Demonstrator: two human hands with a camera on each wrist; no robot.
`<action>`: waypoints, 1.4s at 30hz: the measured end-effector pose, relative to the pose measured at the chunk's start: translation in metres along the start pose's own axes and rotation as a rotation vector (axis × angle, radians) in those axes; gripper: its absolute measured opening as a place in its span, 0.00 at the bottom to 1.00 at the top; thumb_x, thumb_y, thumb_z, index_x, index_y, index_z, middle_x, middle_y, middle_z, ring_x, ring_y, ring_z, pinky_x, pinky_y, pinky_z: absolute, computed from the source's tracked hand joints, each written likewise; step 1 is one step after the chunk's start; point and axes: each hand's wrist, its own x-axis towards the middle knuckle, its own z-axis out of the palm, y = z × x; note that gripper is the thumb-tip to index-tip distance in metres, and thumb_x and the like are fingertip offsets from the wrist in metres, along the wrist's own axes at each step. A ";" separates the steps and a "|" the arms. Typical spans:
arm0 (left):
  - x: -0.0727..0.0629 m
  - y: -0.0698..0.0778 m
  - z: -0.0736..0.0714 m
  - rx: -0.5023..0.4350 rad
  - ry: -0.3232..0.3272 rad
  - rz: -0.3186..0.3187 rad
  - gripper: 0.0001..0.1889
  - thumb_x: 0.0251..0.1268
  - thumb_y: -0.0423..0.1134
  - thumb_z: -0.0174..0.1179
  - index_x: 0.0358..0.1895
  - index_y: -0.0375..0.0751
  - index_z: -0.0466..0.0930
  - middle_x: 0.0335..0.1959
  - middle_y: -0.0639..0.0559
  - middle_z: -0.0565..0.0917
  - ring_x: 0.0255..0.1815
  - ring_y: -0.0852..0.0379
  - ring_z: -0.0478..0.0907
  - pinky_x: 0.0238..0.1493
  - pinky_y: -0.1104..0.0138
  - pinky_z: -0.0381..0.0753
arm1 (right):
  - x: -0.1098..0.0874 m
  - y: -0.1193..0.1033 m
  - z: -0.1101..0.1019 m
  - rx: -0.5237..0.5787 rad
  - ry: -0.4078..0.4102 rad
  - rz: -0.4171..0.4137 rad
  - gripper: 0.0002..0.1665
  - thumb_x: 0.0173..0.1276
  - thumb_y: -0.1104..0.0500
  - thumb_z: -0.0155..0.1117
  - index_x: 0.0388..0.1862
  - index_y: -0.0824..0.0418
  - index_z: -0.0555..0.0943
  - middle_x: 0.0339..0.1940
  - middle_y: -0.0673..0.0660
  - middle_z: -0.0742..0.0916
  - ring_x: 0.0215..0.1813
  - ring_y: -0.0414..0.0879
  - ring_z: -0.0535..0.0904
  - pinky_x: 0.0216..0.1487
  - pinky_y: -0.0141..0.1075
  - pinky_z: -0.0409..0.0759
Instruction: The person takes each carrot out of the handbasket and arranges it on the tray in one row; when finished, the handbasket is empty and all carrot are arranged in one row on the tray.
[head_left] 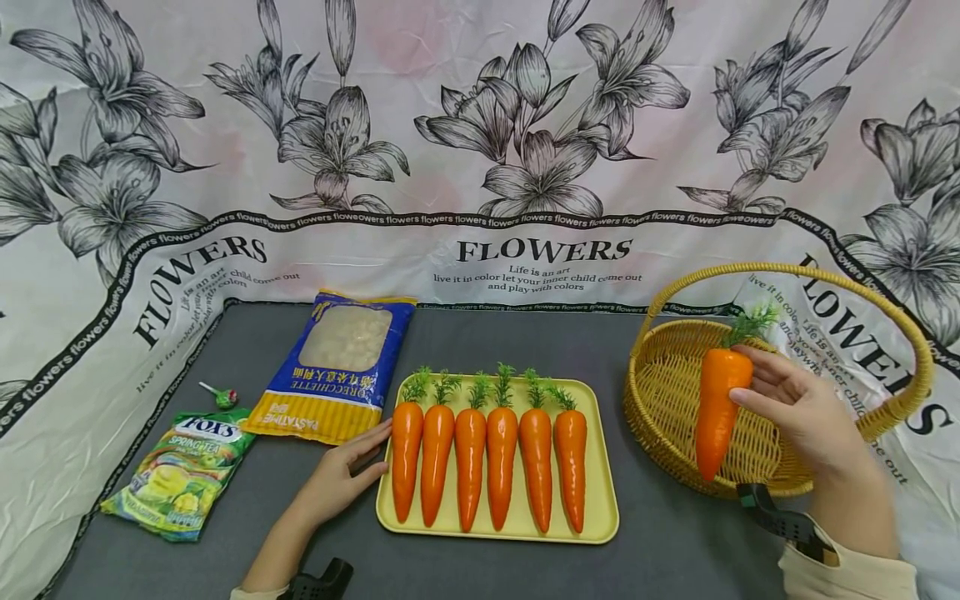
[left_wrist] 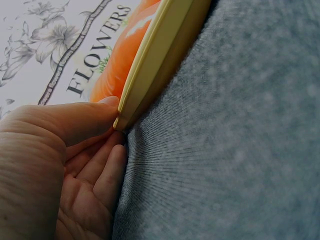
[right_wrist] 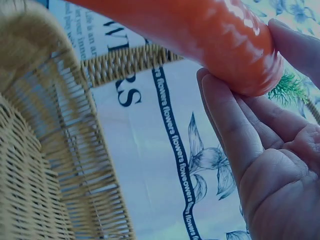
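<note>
In the head view my right hand (head_left: 795,408) pinches an orange toy carrot (head_left: 722,412) near its thick upper end. The carrot hangs tip down over the opening of a woven wicker basket (head_left: 652,442), its green top upward. The right wrist view shows the thumb (right_wrist: 297,50) and fingers on opposite sides of the carrot (right_wrist: 225,40). My left hand (head_left: 337,475) holds the left rim of a yellow tray (head_left: 495,536), thumb against the edge (left_wrist: 131,102) in the left wrist view. Several more carrots (head_left: 470,467) lie side by side on the tray, green tops toward the back.
A blue and yellow pasta bag (head_left: 330,375) lies behind the left hand. Farther left are a green candy bag (head_left: 183,479) and a small lollipop (head_left: 223,397). The basket's tall handle (head_left: 780,268) arches above it. A flower-print cloth (head_left: 525,125) stands behind the grey table (head_left: 517,333).
</note>
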 end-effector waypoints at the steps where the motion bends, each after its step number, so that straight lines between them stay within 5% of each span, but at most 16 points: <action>1: 0.000 0.000 0.000 -0.002 -0.001 0.000 0.28 0.66 0.41 0.59 0.68 0.40 0.68 0.70 0.47 0.66 0.66 0.76 0.59 0.60 0.80 0.69 | -0.002 0.001 0.004 0.006 0.008 -0.007 0.32 0.65 0.80 0.50 0.66 0.60 0.71 0.56 0.48 0.82 0.53 0.38 0.81 0.49 0.25 0.80; 14: -0.001 -0.002 0.002 0.010 0.003 0.005 0.28 0.66 0.42 0.59 0.68 0.42 0.68 0.70 0.47 0.66 0.67 0.69 0.61 0.60 0.77 0.71 | -0.013 0.022 0.048 0.048 -0.021 -0.059 0.32 0.63 0.83 0.48 0.65 0.65 0.69 0.57 0.51 0.82 0.56 0.38 0.80 0.50 0.27 0.81; 23: -0.001 -0.004 0.000 0.016 0.012 0.034 0.28 0.66 0.40 0.59 0.68 0.40 0.67 0.70 0.46 0.66 0.67 0.74 0.60 0.59 0.79 0.70 | -0.007 0.029 0.067 -0.144 -0.042 0.026 0.31 0.64 0.78 0.54 0.67 0.74 0.63 0.57 0.44 0.80 0.56 0.34 0.78 0.49 0.26 0.81; 33: 0.001 -0.004 0.000 0.018 0.001 0.024 0.28 0.66 0.41 0.59 0.68 0.41 0.67 0.70 0.47 0.66 0.67 0.73 0.60 0.60 0.79 0.70 | 0.001 0.038 0.096 -0.198 -0.135 0.114 0.33 0.67 0.72 0.56 0.68 0.77 0.58 0.56 0.43 0.79 0.54 0.34 0.79 0.46 0.30 0.83; 38: 0.001 -0.006 0.000 0.023 -0.001 0.015 0.28 0.66 0.41 0.58 0.68 0.42 0.67 0.71 0.47 0.66 0.67 0.72 0.60 0.60 0.79 0.70 | 0.004 0.045 0.108 -0.277 -0.107 0.179 0.34 0.67 0.68 0.60 0.69 0.73 0.61 0.58 0.59 0.78 0.51 0.33 0.79 0.44 0.32 0.84; 42: 0.001 -0.005 0.001 0.017 -0.002 0.010 0.28 0.66 0.41 0.59 0.69 0.42 0.67 0.71 0.48 0.66 0.67 0.73 0.60 0.60 0.79 0.69 | 0.005 0.051 0.115 -0.326 -0.085 0.234 0.35 0.68 0.64 0.60 0.69 0.72 0.61 0.60 0.72 0.74 0.56 0.47 0.79 0.46 0.30 0.82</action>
